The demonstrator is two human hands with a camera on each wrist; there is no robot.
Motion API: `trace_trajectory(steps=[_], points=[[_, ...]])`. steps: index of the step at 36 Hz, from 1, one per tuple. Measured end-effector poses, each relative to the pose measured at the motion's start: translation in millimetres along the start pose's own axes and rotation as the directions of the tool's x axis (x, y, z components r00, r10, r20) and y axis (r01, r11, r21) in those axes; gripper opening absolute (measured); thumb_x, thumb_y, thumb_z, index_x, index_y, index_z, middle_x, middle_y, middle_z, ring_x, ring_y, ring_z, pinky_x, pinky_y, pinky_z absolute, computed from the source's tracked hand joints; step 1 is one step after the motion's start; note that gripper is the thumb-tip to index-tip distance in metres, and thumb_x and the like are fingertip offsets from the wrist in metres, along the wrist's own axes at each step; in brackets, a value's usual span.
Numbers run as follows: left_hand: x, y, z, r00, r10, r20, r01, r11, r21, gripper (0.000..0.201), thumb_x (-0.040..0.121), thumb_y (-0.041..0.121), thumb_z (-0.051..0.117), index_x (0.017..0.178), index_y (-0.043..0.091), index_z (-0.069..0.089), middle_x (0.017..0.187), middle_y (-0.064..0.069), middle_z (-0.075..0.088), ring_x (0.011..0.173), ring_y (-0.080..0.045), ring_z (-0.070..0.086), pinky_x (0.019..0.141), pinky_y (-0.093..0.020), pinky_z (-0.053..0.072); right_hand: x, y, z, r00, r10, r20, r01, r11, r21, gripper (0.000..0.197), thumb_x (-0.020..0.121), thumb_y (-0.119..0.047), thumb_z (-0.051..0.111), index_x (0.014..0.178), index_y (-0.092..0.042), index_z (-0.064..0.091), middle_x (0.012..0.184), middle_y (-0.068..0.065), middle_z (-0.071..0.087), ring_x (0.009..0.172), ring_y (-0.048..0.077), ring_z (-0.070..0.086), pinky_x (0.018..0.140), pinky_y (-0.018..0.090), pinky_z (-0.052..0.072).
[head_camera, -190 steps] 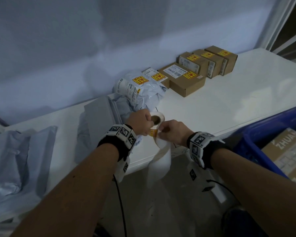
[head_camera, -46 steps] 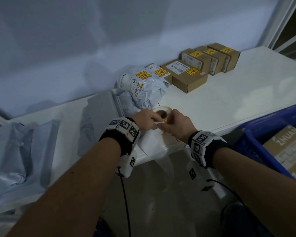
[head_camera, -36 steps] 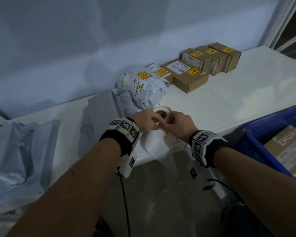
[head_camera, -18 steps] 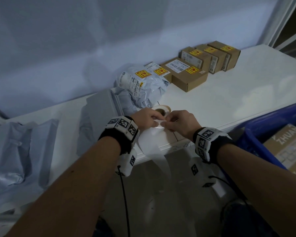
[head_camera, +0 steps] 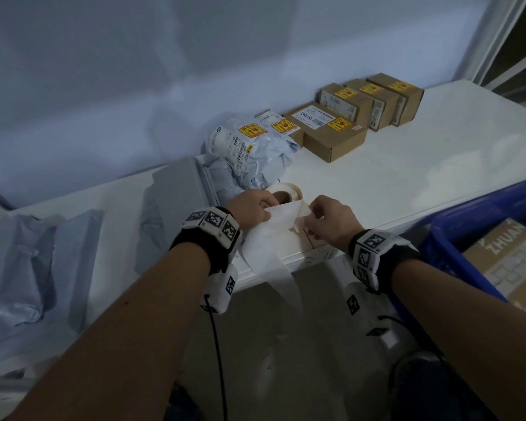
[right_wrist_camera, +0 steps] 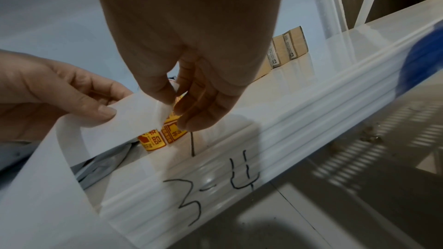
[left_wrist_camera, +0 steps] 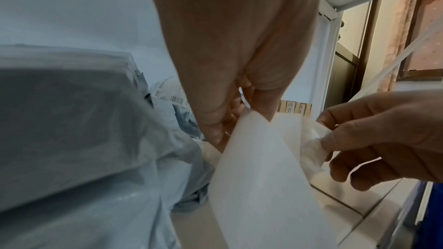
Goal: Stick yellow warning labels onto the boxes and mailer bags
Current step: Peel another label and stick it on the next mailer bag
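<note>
Backing strip (head_camera: 281, 221) now pulled taut btwn hands; left hand (head_camera: 251, 208) grip pinching strip, right hand (head_camera: 331, 221) grip pinching yellow label (right_wrist_camera: 172, 133).

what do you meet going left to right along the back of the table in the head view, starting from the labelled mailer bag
labelled mailer bag → large flat cardboard box → three small cardboard boxes in a row: first, second, third
</note>
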State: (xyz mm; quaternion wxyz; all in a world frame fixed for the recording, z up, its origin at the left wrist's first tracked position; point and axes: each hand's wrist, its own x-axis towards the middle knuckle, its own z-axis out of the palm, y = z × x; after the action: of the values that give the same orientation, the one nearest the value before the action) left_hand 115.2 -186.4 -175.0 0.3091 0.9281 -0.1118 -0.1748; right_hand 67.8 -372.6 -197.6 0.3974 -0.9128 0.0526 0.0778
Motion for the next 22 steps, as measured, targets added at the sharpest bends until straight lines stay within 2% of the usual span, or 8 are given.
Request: trace_trajectory(steps=[4,7,9,12,14,17,18,22], points=[[0,-2,1,0.998,-0.025,-0.056,0.026,0.999,0.024,0.034,0.091,-0.004,0.057,0.124,0.004,0.062,0.128,-0.015,0.062,0.122,-0.027,0.057,0.086,-0.017,0.035,-4,5,-3,0.999,0.046,-0.007,-0.046,0.999,0.028,0.013,0.086,-0.022,0.058,0.094,-0.016,0.049,0.097,0.013,0.07,0.09,0.033,0.067,0.085,0.042,0.055],[-2,-4,3,0.995,-0.037,-0.095,0.041,0.999,0.031,0.035,0.09,-0.006,0.053,0.121,0.009,0.062,0.131,-0.012,0.061,0.123,-0.026,0.056,0.09,-0.02,0.038,-9,7,-4,0.997,0.072,-0.009,-0.072,0.996,0.047,0.021,0.087,-0.021,0.056,0.101,-0.016,0.042,0.098,0.016,0.069,0.09,0.032,0.067,0.084,0.041,0.054],[-2,-5,3,0.993,-0.051,-0.106,0.051,0.999,0.001,0.036,0.089,-0.007,0.051,0.117,0.012,0.063,0.133,-0.011,0.06,0.125,-0.024,0.055,0.097,-0.025,0.041,-11,7,-3,0.998,0.068,-0.015,-0.067,0.996,0.06,0.026,0.086,-0.019,0.054,0.106,-0.016,0.037,0.094,0.018,0.07,0.086,0.033,0.067,0.083,0.043,0.054],[-3,-5,5,0.992,-0.044,-0.119,0.042,0.999,-0.013,0.038,0.089,-0.008,0.051,0.119,0.011,0.063,0.131,-0.011,0.06,0.125,-0.024,0.055,0.094,-0.022,0.04,-17,6,-5,0.999,0.02,-0.034,-0.017,0.996,0.085,0.032,0.086,-0.014,0.051,0.112,-0.018,0.033,0.087,0.019,0.068,0.077,0.035,0.068,0.078,0.046,0.056],[-5,-5,6,0.99,-0.029,-0.136,0.025,0.999,-0.032,0.038,0.088,-0.007,0.054,0.121,0.009,0.062,0.123,-0.011,0.062,0.119,-0.024,0.057,0.089,-0.019,0.038,-21,3,-6,0.999,-0.019,-0.045,0.023,0.995,0.097,0.034,0.086,-0.012,0.051,0.115,-0.02,0.035,0.085,0.019,0.066,0.074,0.037,0.068,0.074,0.048,0.057],[-7,-1,6,0.987,-0.022,-0.157,0.008,0.996,-0.09,0.039,0.088,-0.005,0.059,0.125,0.007,0.06,0.093,0.001,0.058,0.101,-0.021,0.056,0.076,-0.017,0.04,-24,-1,-7,0.997,-0.062,-0.054,0.067,0.993,0.099,0.032,0.085,-0.013,0.051,0.113,-0.025,0.041,0.084,0.019,0.067,0.071,0.037,0.068,0.073,0.048,0.057],[-8,0,6,0.986,-0.026,-0.162,0.008,0.993,-0.114,0.039,0.088,-0.004,0.061,0.126,0.007,0.059,0.091,0.001,0.056,0.099,-0.019,0.054,0.075,-0.018,0.04,-25,-3,-6,0.996,-0.07,-0.053,0.075,0.992,0.098,0.03,0.084,-0.014,0.051,0.111,-0.025,0.043,0.083,0.018,0.068,0.072,0.036,0.068,0.074,0.048,0.057],[-12,4,3,0.974,-0.002,-0.226,-0.033,0.988,-0.152,0.04,0.088,0.003,0.067,0.127,0.009,0.06,0.109,-0.008,0.059,0.107,-0.023,0.058,0.09,-0.025,0.043,-26,-13,-4,0.993,-0.09,-0.072,0.098,0.989,0.113,0.014,0.083,-0.019,0.055,0.097,-0.023,0.055,0.084,0.011,0.069,0.078,0.031,0.067,0.08,0.042,0.054]])
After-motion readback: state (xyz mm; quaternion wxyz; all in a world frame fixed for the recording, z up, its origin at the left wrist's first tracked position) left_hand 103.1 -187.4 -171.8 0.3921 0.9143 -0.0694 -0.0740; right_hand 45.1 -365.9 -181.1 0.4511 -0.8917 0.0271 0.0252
